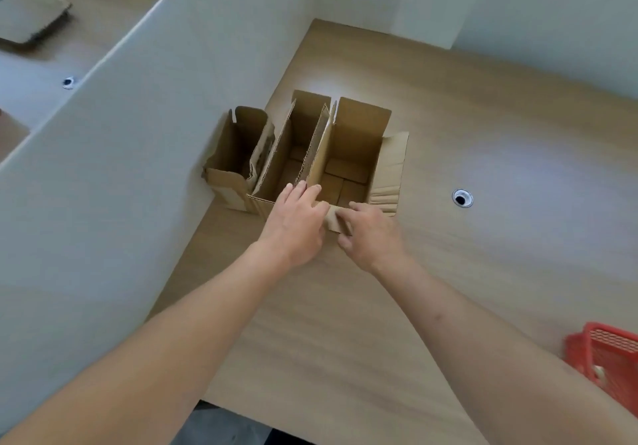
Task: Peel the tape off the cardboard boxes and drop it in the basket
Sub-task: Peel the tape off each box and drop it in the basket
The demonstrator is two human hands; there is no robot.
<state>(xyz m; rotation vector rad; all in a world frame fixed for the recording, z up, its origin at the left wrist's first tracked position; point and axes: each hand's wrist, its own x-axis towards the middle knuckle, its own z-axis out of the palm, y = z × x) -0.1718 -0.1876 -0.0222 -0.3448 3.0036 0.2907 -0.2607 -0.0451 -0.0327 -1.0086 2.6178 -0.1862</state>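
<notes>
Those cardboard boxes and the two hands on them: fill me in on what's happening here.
A person is working at three open cardboard boxes standing side by side on a wooden table, against a white partition. Both hands are at the near flap of the rightmost box: the left hand rests on its edge, and the right hand picks at the flap, apparently at tape. A red basket waits at the table's right edge.

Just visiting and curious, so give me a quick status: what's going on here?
Left hand and right hand both on near flap of the rightmost open brown cardboard box. Tape not discernible. Red plastic basket at right table edge; nothing between.
</notes>
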